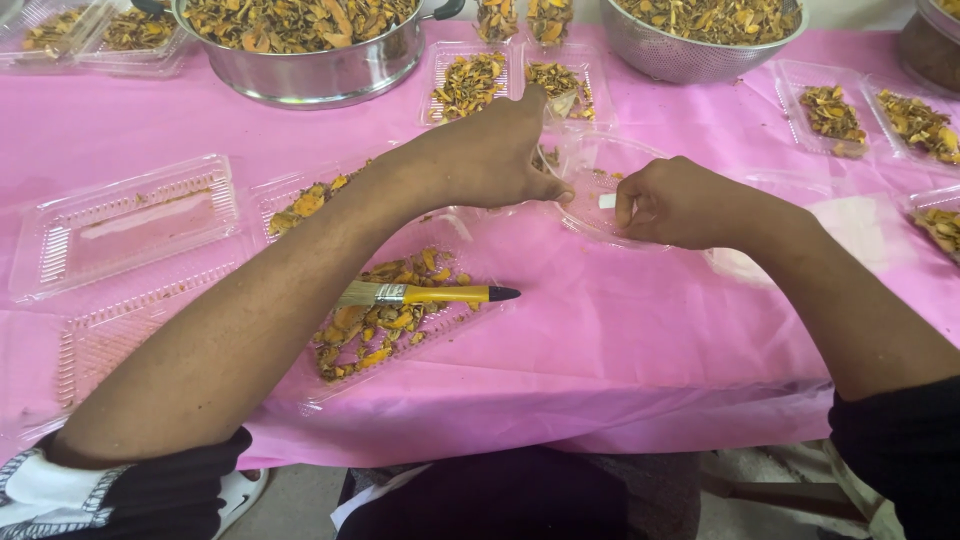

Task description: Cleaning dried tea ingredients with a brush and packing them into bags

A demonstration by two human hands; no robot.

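My left hand (490,150) grips the near rim of an open clear plastic clamshell container (600,165) lying on the pink table cover. My right hand (675,203) pinches the container's right side, with a small white piece showing at its fingertips. Inside the container lie only a few crumbs. Under my left forearm rests another clear tray (400,325) of dried orange-yellow slices, and a paintbrush with a yellow handle and black tip (425,294) lies across it.
Empty clear clamshell trays (125,225) lie at the left. Two steel bowls of dried slices, one a solid pot (300,65), one a mesh colander (700,45), stand at the back. Filled trays (470,80) (830,115) (940,225) sit between and to the right.
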